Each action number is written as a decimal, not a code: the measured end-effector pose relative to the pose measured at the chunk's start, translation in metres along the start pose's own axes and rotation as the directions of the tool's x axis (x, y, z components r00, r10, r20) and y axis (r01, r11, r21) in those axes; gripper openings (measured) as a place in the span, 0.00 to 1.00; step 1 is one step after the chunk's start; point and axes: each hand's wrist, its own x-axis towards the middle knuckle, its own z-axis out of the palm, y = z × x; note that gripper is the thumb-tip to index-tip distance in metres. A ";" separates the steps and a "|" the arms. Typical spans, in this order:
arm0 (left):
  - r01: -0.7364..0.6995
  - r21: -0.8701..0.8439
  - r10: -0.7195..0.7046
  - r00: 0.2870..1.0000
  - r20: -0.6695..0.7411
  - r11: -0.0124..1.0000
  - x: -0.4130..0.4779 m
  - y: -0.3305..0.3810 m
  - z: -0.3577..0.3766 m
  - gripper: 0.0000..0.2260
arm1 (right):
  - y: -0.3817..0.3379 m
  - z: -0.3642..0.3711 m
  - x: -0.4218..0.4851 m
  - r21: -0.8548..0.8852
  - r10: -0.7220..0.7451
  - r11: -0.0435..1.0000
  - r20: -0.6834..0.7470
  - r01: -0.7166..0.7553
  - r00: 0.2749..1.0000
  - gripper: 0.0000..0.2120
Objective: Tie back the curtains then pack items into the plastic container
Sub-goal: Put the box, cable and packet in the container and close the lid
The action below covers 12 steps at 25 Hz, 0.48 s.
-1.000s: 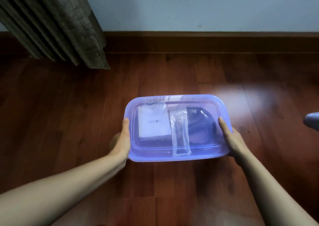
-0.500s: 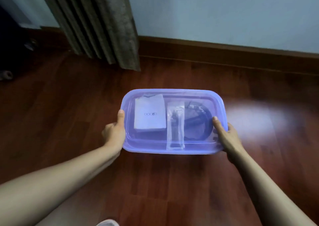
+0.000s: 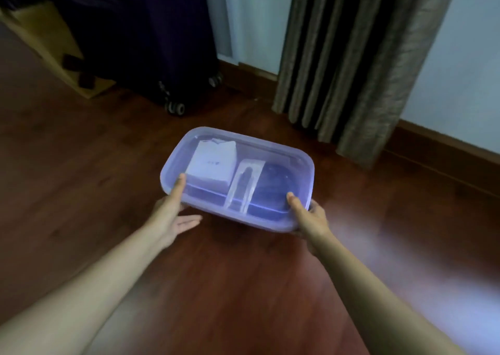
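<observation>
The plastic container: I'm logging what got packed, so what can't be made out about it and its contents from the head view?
- Printing on the white box: too small and blurred by the plastic container lid.
- Dark item at the right end: only a dark shape through the tinted lid.
- Clear packet: contents unclear.
- Right hand fingers: hidden under the container.
- Whether the container rests on the floor: cannot tell.

Between my hands the plastic container (image 3: 303, 162) is translucent, smooth; the wood floor (image 3: 81, 178) gleams glossy; the curtain (image 3: 359, 65) cloth looks matt, coarse.
</observation>
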 end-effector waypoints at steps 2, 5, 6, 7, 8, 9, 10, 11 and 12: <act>0.017 -0.123 -0.016 1.000 0.013 0.992 0.011 0.007 0.014 0.28 | -0.009 0.025 0.021 -0.038 0.008 0.999 -0.001 -0.008 1.000 0.29; -0.048 -0.198 0.021 0.991 -0.135 0.979 0.040 0.023 0.035 0.17 | -0.028 0.046 0.042 0.019 0.022 1.000 0.009 -0.022 1.000 0.24; -0.067 -0.214 0.030 0.985 -0.172 0.975 0.049 0.028 0.041 0.16 | -0.035 0.051 0.048 0.049 0.011 0.999 0.035 -0.013 0.999 0.21; -0.088 -0.232 0.039 0.978 -0.206 0.969 0.058 0.033 0.045 0.16 | -0.040 0.058 0.056 0.080 -0.026 0.997 0.070 0.021 0.997 0.21; -0.108 -0.252 0.050 0.973 -0.227 0.962 0.067 0.039 0.048 0.17 | -0.044 0.063 0.060 0.072 -0.101 0.993 0.103 0.094 0.990 0.25; -0.127 -0.277 0.060 0.969 -0.238 0.952 0.074 0.044 0.050 0.17 | -0.048 0.069 0.064 0.012 -0.189 0.982 0.135 0.190 0.973 0.34; -0.144 -0.298 0.069 0.966 -0.247 0.944 0.083 0.048 0.053 0.18 | -0.052 0.073 0.067 -0.087 -0.263 0.956 0.172 0.281 0.949 0.45; -0.166 -0.311 0.084 0.961 -0.262 0.936 0.090 0.053 0.055 0.19 | -0.053 0.077 0.073 -0.199 -0.304 0.916 0.222 0.348 0.927 0.55; -0.191 -0.312 0.098 0.952 -0.290 0.931 0.095 0.056 0.058 0.20 | -0.056 0.080 0.075 -0.330 -0.300 0.864 0.271 0.381 0.915 0.60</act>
